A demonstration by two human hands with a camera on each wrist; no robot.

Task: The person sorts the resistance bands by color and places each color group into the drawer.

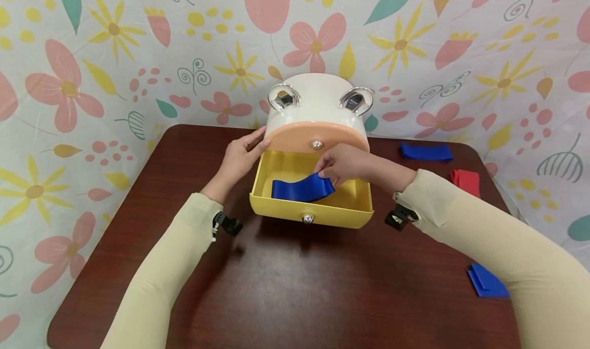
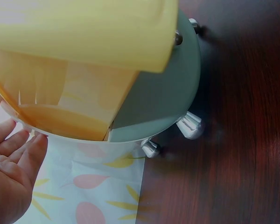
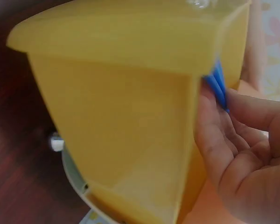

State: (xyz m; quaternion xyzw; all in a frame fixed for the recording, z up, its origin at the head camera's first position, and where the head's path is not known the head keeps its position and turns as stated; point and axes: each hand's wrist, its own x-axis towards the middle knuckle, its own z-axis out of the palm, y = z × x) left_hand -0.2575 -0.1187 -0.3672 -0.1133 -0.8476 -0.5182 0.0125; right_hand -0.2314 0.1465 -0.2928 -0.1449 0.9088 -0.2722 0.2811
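While the right hand (image 1: 343, 164) reaches over the right wall of the pulled-out yellow drawer (image 1: 276, 206), its grip pinches one end of a blue ribbon strip (image 1: 299, 189) between thumb and fingers. The strip lies inside the drawer, left of the grip, stretching toward the drawer's front left corner. The right forearm extends across the worktop (image 1: 295, 287) from its right edge, the hand angled down and leftward. At the left side of the white drawer cabinet (image 1: 318, 98), by the worktop's back edge, the left hand (image 1: 241, 154) rests with its thumb at the front rim and its fingers loosely extended along the side. Near the back right corner lies another blue strip (image 1: 426, 152); a folded red strip (image 1: 466, 182) and a folded blue piece (image 1: 488, 281) lie along the right edge.
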